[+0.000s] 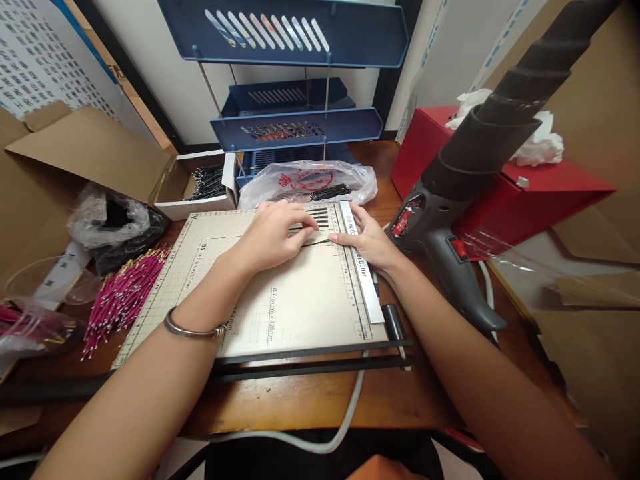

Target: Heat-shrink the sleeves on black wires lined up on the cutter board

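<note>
A cream paper cutter (pixel 300 293) with printed grid lines lies in front of me, a white strip (pixel 367 287) along its right edge. My left hand (pixel 277 235) rests over the board with fingers curled together at a thin black tube (pixel 320 242). That tube stretches towards my right hand (pixel 369 239), whose thumb presses by its end. The other fingers of this hand wrap over the cutter's right edge, partly hidden behind the strip. Several short black pieces (pixel 319 217) lie in a row on the board, just beyond my fingertips.
A grey heat gun (pixel 450 220) stands close on the right, before a red box (pixel 530 207). Behind the cutter are a plastic bag (pixel 310 180) and blue shelves (pixel 300 127). Magenta wires (pixel 127 293) and a white box (pixel 173 208) sit left. A pale cable (pixel 353 407) crosses the front edge.
</note>
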Demonstrator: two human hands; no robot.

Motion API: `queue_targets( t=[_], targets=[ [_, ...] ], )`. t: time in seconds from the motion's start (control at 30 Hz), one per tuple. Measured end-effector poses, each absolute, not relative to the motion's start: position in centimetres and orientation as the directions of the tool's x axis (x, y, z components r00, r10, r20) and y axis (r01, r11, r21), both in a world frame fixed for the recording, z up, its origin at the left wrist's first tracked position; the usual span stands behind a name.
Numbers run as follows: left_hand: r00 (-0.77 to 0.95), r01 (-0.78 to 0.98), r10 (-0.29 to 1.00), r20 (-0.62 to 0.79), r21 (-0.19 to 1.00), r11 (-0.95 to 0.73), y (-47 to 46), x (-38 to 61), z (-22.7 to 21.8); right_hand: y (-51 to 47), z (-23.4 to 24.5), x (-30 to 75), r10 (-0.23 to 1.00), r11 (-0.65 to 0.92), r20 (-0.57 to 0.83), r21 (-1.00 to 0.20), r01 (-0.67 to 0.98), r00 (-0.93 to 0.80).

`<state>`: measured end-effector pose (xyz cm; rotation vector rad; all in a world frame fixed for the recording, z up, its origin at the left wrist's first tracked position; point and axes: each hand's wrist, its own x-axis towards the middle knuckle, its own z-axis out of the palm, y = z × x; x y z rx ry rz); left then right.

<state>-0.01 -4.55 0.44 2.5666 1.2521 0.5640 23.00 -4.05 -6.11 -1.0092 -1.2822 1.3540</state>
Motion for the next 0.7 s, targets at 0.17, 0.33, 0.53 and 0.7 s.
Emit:
queue_targets(
  t=[0.17,0.33,0.53,0.7],
  targets=[
    [0.577,0.712,0.798,0.177,0.37,-0.597,-4.69,0.16,0.35,-4.08,-6.05,22.92,0.982,0.043,0.061,-0.994,-0.099,-0.181],
    [0.57,0.754,0.803,0.176,0.277,-0.596,-4.75,0.47,0.49,-4.09,-6.05,22.74,0.989,0.014,0.028,-0.995,-0.095,-0.147],
    [0.535,0.798,0.824,0.188,0.209,-0.565,-4.56,0.31,0.83,-3.9,-6.41,22.67,0.993,-0.014,-0.001,-0.994,-0.108,-0.122],
    [0.536,0.798,0.824,0.184,0.206,-0.566,-4.41,0.36,0.84,-3.64,-6.85,22.77,0.994,0.003,0.013,-0.996,-0.084,-0.111]
  ],
)
